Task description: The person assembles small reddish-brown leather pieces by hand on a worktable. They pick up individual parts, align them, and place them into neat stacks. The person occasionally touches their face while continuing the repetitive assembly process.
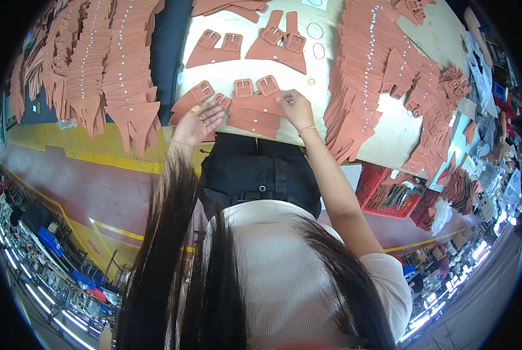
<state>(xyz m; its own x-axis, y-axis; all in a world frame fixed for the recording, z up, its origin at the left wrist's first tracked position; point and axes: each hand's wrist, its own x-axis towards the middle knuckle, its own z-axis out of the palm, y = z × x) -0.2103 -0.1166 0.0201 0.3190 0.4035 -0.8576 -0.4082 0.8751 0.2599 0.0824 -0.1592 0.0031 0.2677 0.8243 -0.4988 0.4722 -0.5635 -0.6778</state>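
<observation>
On the pale tabletop in front of me lie brown-orange leather-like pieces with square covered buckles. My right hand [296,109] pinches the right edge of a buckled strap piece [254,101], which overlaps other flat pieces [252,123]. Palm up, my left hand [200,123] has its fingers stretched out beside another buckled piece [186,100] and partly covers it. A ring shows on that hand, and something yellow is at its thumb. Farther back are a buckled pair [215,53] and a second pair [278,53] with straps pointing away.
Long overlapping rows of pieces [124,64] cover a dark surface at left. Another long row [357,76] lies right of my hand, with buckled stacks [427,87] beyond. Rubber-band-like loops [315,30] lie at the back. A red crate [383,195] stands below the table at right.
</observation>
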